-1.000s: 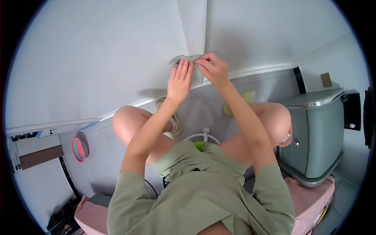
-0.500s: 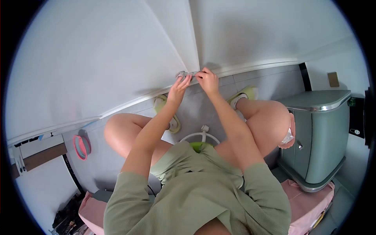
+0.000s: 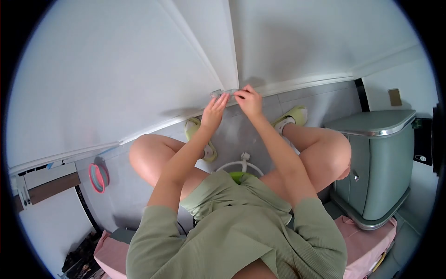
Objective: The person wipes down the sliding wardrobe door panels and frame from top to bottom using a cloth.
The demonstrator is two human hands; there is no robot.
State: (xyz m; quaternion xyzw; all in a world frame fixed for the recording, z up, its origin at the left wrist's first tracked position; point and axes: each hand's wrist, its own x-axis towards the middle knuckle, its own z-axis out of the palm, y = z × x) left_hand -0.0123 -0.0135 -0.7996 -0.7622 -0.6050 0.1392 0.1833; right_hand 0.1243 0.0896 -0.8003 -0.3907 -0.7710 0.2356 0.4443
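A small, crumpled grey cloth (image 3: 228,92) lies along the foot of the white wall, right where a vertical corner edge meets the skirting. My left hand (image 3: 215,111) is on the cloth's left part, its fingers together over it and the thumb hidden. The right end of the cloth is pinched between the fingers of my right hand (image 3: 250,100). Both hands are close together, just above the grey floor. How much of the cloth lies under the fingers is hidden.
White walls (image 3: 116,69) close off the front. At the right stands a green cabinet (image 3: 388,162) with a metal trim. A pink-rimmed folding basin (image 3: 99,178) is by the left. Between my legs shows a white, wheeled stool base (image 3: 244,160). Pink fabric (image 3: 362,242) lies behind me.
Both hands have shifted slightly down in view. The left fingers have straightened and pressed together over the cloth. The cloth appears more stretched out along the wall's foot.
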